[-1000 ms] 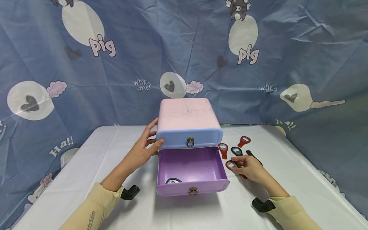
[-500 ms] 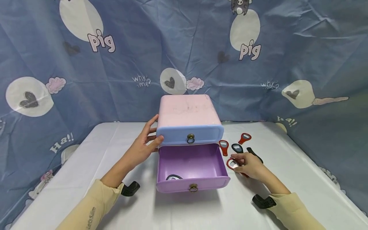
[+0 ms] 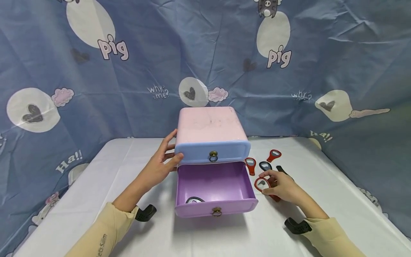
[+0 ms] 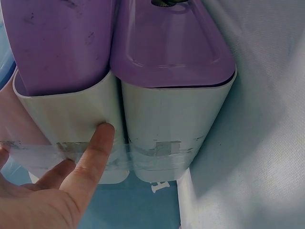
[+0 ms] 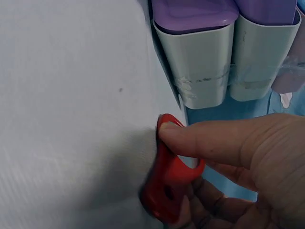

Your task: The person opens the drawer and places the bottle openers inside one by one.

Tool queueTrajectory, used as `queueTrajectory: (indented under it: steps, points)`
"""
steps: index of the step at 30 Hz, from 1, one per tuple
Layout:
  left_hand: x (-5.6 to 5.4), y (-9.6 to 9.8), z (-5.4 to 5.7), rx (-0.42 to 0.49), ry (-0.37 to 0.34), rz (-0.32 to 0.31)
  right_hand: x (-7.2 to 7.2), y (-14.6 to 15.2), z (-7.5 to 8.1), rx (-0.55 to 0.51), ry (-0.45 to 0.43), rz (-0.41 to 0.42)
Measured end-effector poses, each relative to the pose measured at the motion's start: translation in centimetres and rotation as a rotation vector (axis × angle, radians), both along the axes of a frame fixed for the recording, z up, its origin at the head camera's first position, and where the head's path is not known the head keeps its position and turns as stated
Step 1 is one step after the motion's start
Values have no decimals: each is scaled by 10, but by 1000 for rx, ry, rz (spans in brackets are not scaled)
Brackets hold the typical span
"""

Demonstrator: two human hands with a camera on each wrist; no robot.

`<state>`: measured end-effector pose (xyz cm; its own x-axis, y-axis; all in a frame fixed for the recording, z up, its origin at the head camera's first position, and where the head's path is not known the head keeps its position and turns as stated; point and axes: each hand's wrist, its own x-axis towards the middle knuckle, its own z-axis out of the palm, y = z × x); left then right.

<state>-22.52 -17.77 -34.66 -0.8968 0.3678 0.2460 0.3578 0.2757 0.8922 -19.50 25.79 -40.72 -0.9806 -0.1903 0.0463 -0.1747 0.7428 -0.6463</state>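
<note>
My left hand rests against the left side of a small drawer cabinet, its fingers fairly straight along the wall and its thumb at the front edge. In the left wrist view a fingertip touches the pale casing. The purple drawer is pulled out, with a black-rimmed bottle opener partly visible inside. To the cabinet's right, my right hand pinches a red bottle opener between thumb and fingers. The right wrist view shows this red opener tilted, close over the white cloth.
Two more red bottle openers, a black-rimmed one and a partly hidden black handle lie near my right hand. The blue drawer above is shut. A blue printed cloth hangs behind the table.
The right hand's red bottle opener has tilted and shifted slightly right in its grip. The left hand stays on the cabinet, and the drawers have not moved.
</note>
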Motion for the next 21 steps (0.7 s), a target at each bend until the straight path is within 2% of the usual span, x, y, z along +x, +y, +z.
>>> queueTrajectory:
  steps: [3,12,21]
  points:
    - [-1,-1,-1,4,-6,0,0,3,2,4,-9,11]
    - [-2,-1,0,7,-2,0,4,11,15,-140,-123,55]
    - [-1,-1,0,5,-8,9,7,11,26,-177,-99,71]
